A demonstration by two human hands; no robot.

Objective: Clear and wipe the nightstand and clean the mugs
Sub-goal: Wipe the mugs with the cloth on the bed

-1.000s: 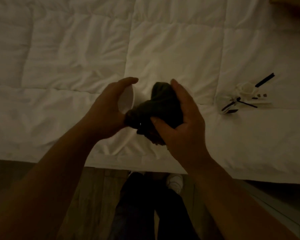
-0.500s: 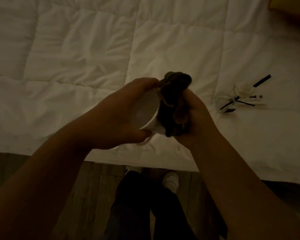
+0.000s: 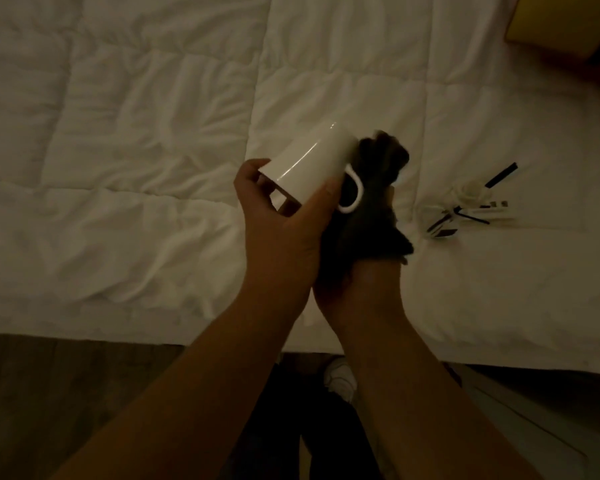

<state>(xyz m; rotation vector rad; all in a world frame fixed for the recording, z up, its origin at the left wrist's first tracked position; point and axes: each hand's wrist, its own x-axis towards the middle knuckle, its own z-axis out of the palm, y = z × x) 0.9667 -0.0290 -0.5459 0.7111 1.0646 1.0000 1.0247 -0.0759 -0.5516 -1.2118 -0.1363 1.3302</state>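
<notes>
A white mug point(image 3: 309, 164) lies tilted on its side in the air above the bed, base toward me and handle at the lower right. My left hand point(image 3: 278, 226) grips it round the base end, thumb and fingers curled on its wall. A dark cloth point(image 3: 371, 209) is bunched against the mug's mouth and handle. My right hand point(image 3: 357, 292) holds that cloth from below and is mostly hidden under it.
A white quilted duvet point(image 3: 136, 150) covers the bed. A small pile of wrappers and dark stirrers point(image 3: 465, 209) lies on it to the right. A yellow object point(image 3: 555, 26) sits at the top right corner. My legs and a white shoe point(image 3: 340, 379) stand on the wood floor.
The mug has turned so its whole side and handle show, mouth now pointing up and right. The cloth has shifted to the mug's right end, and my right hand dropped lower under it.
</notes>
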